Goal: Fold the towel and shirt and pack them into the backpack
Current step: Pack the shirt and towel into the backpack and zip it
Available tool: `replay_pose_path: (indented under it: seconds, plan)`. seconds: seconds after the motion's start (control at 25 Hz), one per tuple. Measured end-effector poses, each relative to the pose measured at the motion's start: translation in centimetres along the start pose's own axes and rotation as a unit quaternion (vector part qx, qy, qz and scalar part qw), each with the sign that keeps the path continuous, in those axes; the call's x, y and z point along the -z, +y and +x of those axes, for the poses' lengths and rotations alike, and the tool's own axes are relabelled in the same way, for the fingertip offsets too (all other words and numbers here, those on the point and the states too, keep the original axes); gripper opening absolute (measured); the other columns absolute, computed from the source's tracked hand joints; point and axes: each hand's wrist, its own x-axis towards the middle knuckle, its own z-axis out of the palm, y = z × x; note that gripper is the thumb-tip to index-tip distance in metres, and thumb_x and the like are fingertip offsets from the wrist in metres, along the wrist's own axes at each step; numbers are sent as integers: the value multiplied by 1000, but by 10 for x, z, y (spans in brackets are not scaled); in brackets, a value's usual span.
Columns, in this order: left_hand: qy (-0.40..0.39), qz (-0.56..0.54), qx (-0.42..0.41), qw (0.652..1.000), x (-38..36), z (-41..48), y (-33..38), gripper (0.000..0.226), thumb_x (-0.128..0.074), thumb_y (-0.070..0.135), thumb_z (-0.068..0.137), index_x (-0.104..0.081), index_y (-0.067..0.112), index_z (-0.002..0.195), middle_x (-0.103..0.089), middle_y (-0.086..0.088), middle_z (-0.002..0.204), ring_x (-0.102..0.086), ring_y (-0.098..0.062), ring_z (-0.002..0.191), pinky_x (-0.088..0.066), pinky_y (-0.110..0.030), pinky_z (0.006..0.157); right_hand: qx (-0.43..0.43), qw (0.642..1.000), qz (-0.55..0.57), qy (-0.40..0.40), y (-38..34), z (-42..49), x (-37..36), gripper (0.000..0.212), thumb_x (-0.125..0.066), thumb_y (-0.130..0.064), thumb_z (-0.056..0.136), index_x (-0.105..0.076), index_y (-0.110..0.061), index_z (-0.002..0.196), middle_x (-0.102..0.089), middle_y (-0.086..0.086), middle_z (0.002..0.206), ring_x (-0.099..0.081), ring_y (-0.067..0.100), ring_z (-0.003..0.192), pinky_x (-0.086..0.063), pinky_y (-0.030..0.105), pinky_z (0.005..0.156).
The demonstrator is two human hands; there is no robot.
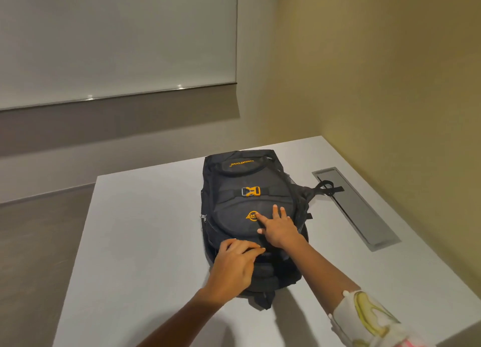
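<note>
backpack: the backpack [229, 229] lies flat in the middle of the table [145, 216], front face up, near end toward me, buckle [250, 191] clipped.
left hand: my left hand [235, 264] sits on the near end with its fingers curled. i cannot tell whether they pinch a zip pull or only press the cloth.
right hand: my right hand [278, 228] is spread wide and flat on the front panel, holding nothing, pressing down beside the orange logo.
towel and shirt: neither shows anywhere on the table.
progress: i judge both are folded and inside, since the backpack looks filled and no opening shows. that is a guess, as i cannot see inside.
left to do: at most finishing the zip at the near end and letting go.
around: a grey hatch [364, 211] is set into the table on the right, and a strap [328, 188] trails onto it.
in the way: nothing blocks my hands. the strap over the hatch might snag if the backpack gets dragged.
</note>
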Motion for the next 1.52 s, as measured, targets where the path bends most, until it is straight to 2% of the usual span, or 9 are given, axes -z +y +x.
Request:
replay_pose_path:
  seconds: [0.16,0.32,0.44,0.6,0.84,1.0,1.16,1.32,1.52]
  plan:
    - [59,16,173,983,15,-6,-57,27,-50,18,92,-66,33,108,-63,12,111,-60,-17,100,-38,-28,92,-10,1000,2,-28,-6,2,5,56,-38,-40,103,-14,-36,154,9,21,161,7,43,148,-15,55,117]
    - [-30,23,326,944,24,0,-97,31,-54,35,96,-57,31,127,-60,5,130,-56,-18,117,-35,-35,106,-17,998,-39,-40,-15,8,25,56,-47,-43,99,-27,-32,151,-4,23,161,-4,45,147,-14,58,117]
    - [-92,27,361,928,23,8,-122,38,-52,41,96,-52,33,133,-55,6,137,-50,-17,124,-33,-37,108,20,999,-31,11,-28,20,46,49,-54,-39,95,-44,-30,142,-15,18,160,-9,40,148,-13,58,117]
    - [-98,7,384,918,14,29,-141,37,-51,34,99,-53,31,136,-57,2,134,-50,-20,123,-34,-38,105,68,996,-6,50,-53,39,57,46,-45,-43,98,-44,-25,141,-27,13,156,-19,33,146,-21,54,116]
    - [-93,-17,389,916,-17,56,-169,42,-55,32,97,-49,33,139,-52,-1,138,-48,-22,122,-36,-36,106,7,996,-32,79,-77,83,58,59,-37,-53,99,-21,-34,153,-4,10,163,-1,40,148,-12,62,115]
    - [-87,-13,381,921,-29,66,-192,47,-57,31,96,-46,33,142,-41,-3,147,-38,-24,131,-33,-35,109,-6,999,-42,12,-71,107,66,65,-46,-59,94,-20,-43,151,-11,6,163,-10,41,147,-23,64,112]
    - [-82,16,356,931,-36,82,-212,34,-60,33,94,-60,30,128,-44,-2,143,-41,-23,127,-33,-36,109,15,996,-77,-30,-72,123,78,76,-60,-60,85,-24,-44,150,-25,12,159,-32,38,141,-33,53,112]
    - [-126,75,294,945,-39,89,-223,30,-65,32,90,-63,26,119,-52,-2,135,-46,-23,122,-30,-40,109,39,991,-97,-82,-76,121,94,81,-66,-49,87,-19,-41,153,-15,14,162,-28,34,144,-31,45,112]
    - [-86,70,291,950,-38,74,-220,23,-63,28,92,-65,23,114,-64,1,120,-54,-19,110,-31,-36,106,47,991,-100,-77,-74,125,91,85,-70,-48,84,-19,-41,153,-19,15,160,-29,35,143,-34,46,110]
